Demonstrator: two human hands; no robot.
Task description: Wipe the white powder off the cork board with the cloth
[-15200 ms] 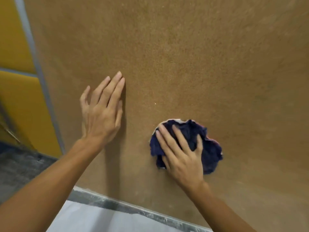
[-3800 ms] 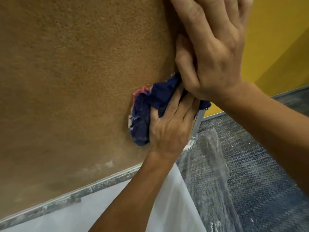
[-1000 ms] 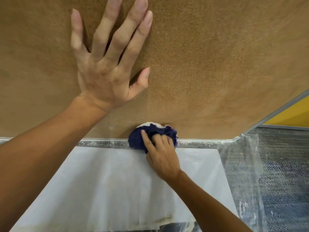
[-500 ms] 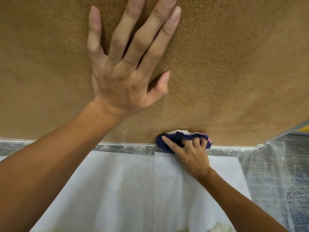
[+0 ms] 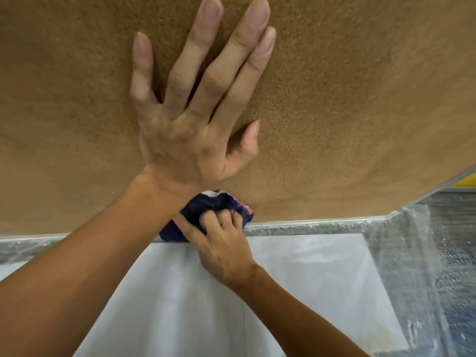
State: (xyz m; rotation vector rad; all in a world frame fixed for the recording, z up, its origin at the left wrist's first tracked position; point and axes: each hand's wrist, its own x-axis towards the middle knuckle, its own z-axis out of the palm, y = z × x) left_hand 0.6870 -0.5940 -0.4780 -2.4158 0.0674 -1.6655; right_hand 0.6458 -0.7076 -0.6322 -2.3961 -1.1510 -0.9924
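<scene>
Plainly, the limp cloth (image 5: 203, 205) wants bunching: your right hand (image 5: 226, 256) curls its fingers round it, your left hand (image 5: 185, 135) splayed flat on the cork board (image 5: 360, 99).

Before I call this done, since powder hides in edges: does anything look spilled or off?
White powder speckles the metal bottom frame right of the cloth and dusts the plastic sheet beside it.

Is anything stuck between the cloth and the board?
Nothing visible. The right hand presses the cloth straight onto the board at its bottom frame. The left hand lies flat on the board just above the cloth, so wiping upward would probably bump into it.
</scene>
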